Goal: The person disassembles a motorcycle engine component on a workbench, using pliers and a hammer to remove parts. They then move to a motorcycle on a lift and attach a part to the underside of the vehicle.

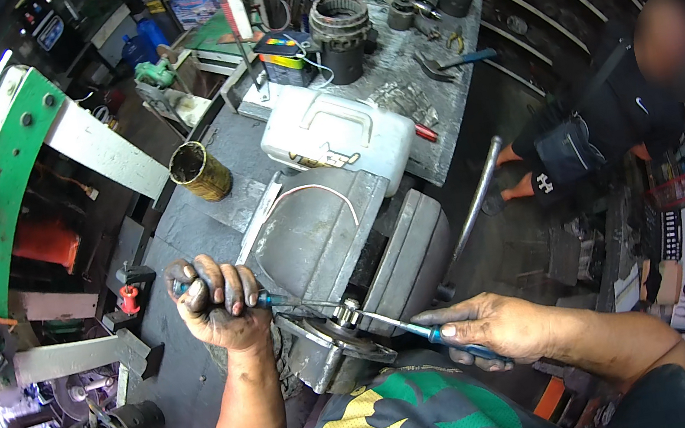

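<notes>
My left hand [220,310] is closed in a fist around the blue handle of a screwdriver [271,299], its shaft pointing right. From the other side, my right hand [499,329] grips a second blue-handled screwdriver [418,329], with its shaft angled up and left. Both tips meet at a small toothed gear [346,312] on the shaft of a round metal part [328,358]. That part sits at the near end of a big grey bench vise [417,247], close to my body. How the jaws hold it is partly hidden.
A white plastic case [331,132] and a thin bent wire [304,188] lie on the vise. The long vise handle [479,190] sticks up at right. A grimy can [201,172], a hammer [453,63] and a large metal drum [340,39] stand beyond. Another person [598,99] is at right.
</notes>
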`<state>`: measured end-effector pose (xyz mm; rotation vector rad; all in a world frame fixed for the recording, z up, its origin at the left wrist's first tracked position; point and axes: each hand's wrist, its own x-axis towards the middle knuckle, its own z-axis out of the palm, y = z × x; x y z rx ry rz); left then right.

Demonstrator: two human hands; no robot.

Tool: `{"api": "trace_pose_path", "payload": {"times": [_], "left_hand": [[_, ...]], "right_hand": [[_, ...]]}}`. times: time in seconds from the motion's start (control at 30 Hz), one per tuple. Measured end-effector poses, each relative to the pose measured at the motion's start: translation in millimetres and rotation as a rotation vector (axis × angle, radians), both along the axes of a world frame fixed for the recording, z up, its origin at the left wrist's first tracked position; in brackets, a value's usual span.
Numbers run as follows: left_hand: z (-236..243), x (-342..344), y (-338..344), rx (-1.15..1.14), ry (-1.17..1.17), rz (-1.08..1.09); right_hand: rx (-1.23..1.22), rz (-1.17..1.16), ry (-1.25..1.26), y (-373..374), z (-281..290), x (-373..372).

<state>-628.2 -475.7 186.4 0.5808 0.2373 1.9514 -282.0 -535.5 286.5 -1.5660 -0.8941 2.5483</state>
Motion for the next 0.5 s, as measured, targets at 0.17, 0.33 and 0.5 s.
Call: {"api": "trace_pose_path", "payload": {"times": [0.17, 0.33, 0.5], "left_hand": [[0.0, 0.8, 2.2, -0.031, 0.042, -0.017], [-5.8, -3.1, 8.8, -0.042, 0.005, -0.074], [-12.1, -2.7, 8.5, -0.089, -0.021, -0.048]], "right_hand": [[-0.059, -0.124, -0.111, -26.4, 6.7, -27.1], [-0.038, -0.133, -0.075, -32.3, 2.0, -21.4], [0.098, -0.154, -0.094, -36.5, 1.4, -34.2]]}}
